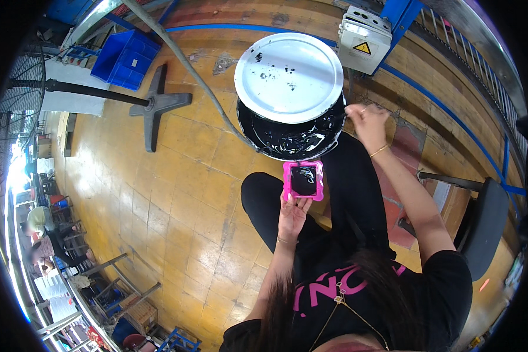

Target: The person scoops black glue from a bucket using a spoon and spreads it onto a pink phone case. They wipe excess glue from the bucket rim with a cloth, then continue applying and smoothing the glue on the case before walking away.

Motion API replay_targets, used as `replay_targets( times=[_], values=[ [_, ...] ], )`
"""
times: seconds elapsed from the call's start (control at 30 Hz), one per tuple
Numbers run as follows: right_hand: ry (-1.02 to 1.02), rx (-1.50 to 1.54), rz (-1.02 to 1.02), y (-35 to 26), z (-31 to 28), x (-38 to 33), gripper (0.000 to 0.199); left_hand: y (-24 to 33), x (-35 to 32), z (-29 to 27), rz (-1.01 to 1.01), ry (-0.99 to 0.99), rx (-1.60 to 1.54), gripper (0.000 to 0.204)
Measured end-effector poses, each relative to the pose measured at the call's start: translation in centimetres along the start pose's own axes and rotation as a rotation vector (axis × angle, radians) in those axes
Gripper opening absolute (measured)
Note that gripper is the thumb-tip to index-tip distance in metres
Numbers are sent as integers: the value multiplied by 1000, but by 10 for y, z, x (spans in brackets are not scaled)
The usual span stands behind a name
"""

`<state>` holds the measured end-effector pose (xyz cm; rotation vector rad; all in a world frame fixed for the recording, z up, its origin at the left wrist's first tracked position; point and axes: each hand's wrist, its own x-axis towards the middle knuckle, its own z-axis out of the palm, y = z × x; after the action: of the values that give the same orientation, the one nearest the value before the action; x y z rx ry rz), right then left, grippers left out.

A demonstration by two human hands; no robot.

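Note:
Below the near lip of a bucket of black paint [293,132], my left hand [292,218] holds a pink scalloped-edge tray [286,180] from underneath. Glossy black liquid fills the tray's square middle, and a thin dark strand shows between it and the bucket lip. A round white lid [290,73] with black specks covers the far part of the bucket's mouth. My right hand [369,123] is closed at the bucket's right rim, with its fingertips pinched there. Black paint coats the bucket's inside and rim. My knees are on the near side of the bucket.
A grey pole [188,61] slants down to the bucket's left side. Beyond it are a fan stand's cross base [152,104] and a blue bin [128,58]. An electrical box [364,44] stands behind right, a black chair [488,226] at right. People sit far left.

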<state>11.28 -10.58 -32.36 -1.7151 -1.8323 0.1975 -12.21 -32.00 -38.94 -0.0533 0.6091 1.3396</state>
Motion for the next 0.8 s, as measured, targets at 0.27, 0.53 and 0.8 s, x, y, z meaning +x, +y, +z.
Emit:
replay_targets(
  times=[0.27,0.53,0.8],
  values=[
    [-250,567,379,-12,45,-17,24,0,0,-2,1,-8,-37,40],
    [-309,888,748,12,29,-11,24,0,0,-2,5,0,-6,41],
    [-354,942,695,18,-16,-1,26,-2,0,-3,2,-17,-50,38]
  ],
)
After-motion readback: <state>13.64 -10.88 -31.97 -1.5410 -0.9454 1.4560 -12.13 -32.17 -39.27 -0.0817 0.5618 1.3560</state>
